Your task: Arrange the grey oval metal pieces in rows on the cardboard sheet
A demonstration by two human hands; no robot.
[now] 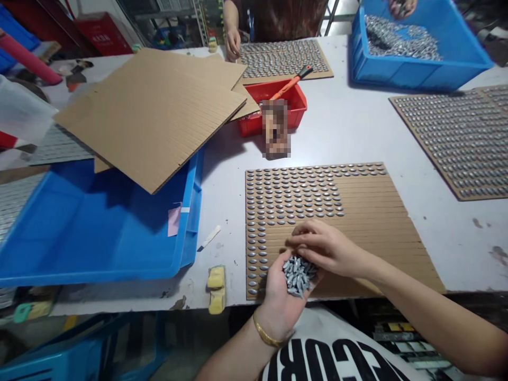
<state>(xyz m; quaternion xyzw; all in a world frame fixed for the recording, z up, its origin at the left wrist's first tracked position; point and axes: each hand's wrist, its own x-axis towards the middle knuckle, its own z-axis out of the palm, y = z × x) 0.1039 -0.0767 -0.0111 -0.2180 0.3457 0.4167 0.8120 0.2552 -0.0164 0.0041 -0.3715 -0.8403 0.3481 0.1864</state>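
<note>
My left hand (275, 299) is cupped palm up near the front edge of the table, holding a heap of small silver spindle-shaped metal pieces (298, 276). Just above that heap is my right hand (335, 247), its fingers bent and drawn together close to the left fingertips. Whatever the right fingertips hold, if anything, is hidden. Under both hands lies a grooved cardboard sheet (381, 227). Rows of the same silver pieces (293, 193) cover its upper left part, with a narrow strip down the left edge and along the top. The right part of the sheet is bare cardboard.
A blue tray (119, 233) stands left, with cardboard sheets (159, 111) stacked over it. A red bin (296, 106) holds an orange-handled tool. Filled boards (456, 143) lie right and at the back, near a blue crate (416, 74). A co-worker's hand (233, 45) is opposite.
</note>
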